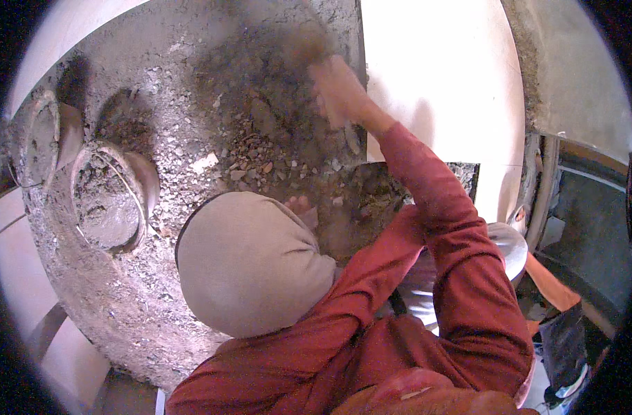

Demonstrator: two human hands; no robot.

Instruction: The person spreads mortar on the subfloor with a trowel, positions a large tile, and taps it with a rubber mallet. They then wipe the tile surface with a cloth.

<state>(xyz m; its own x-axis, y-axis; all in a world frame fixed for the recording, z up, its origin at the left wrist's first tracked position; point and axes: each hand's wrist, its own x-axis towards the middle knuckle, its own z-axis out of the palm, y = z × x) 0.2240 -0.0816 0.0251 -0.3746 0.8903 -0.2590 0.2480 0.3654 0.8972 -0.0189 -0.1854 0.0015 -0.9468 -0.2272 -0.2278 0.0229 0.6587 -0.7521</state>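
My right hand (340, 90) reaches out over the dark, rough mortar bed (261, 90), close to the edge of a large pale tile. Its fingers are curled. A brownish, motion-smeared thing (309, 45) shows at its far side, and I cannot make out what it is. My left arm (357, 283), in a red sleeve, crosses in front of me and passes under the right forearm. That forearm hides my left hand. Stone chips and crumbs (254, 155) lie loose on the ground below my right hand.
Two round pans stand at the left, the nearer pan (145, 187) holding wet grey mortar. The pale tile (440, 83) borders the bed on the right. My bent left knee (247, 270) covers part of the ground. An orange strip (554, 283) and dark items lie at the lower right.
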